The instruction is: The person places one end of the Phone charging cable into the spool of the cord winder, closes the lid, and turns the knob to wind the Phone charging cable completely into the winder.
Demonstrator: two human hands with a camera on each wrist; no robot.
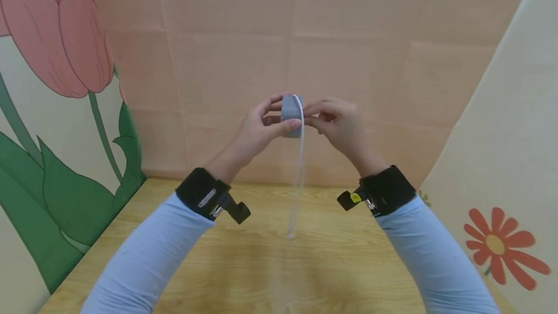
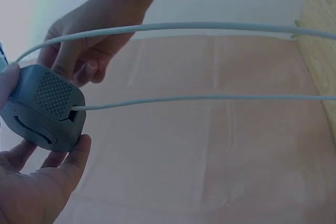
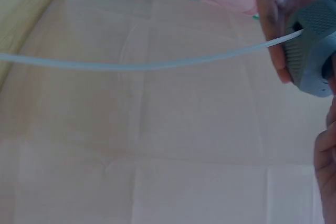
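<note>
Far left: wall panel painted with a pink tulip on a green stem (image 1: 56, 33). Below, pale wooden bench (image 1: 270, 275), bare grain showing.

Left hand (image 1: 257, 130), pale blue sleeve and black wrist strap: raised above the bench, thumb and fingers curled round a small grey rounded plastic cable holder (image 1: 291, 113). Left grip clamped on the holder; in the left wrist view thumb under it, fingertip (image 2: 8, 80) on its far edge.

Holder: held in the air between both hands, well above the bench, in front of the creased peach backdrop cloth (image 1: 348, 38). Textured dotted patch on one face, curved slot below it, notch at the corner where the thin white cable (image 1: 298, 178) leaves. Cable looped over the top of the holder, then hanging down in two strands; free end near the bench, contact not clear.

Handling, judged: holder light and rigid, smooth sides likely a little slippery; best held by the flat faces, clear of the notch. Cable soft and limp, swings freely; best pinched close to the holder.

Right hand (image 1: 337, 122): fingers curled at the holder's right side, where the cable crosses it. Right grip together at that spot; whether on the cable or on the holder, cannot tell.

Far right: cream panel with an orange-red painted daisy (image 1: 497, 246).

Writing, brands, labels: none legible on any item.
</note>
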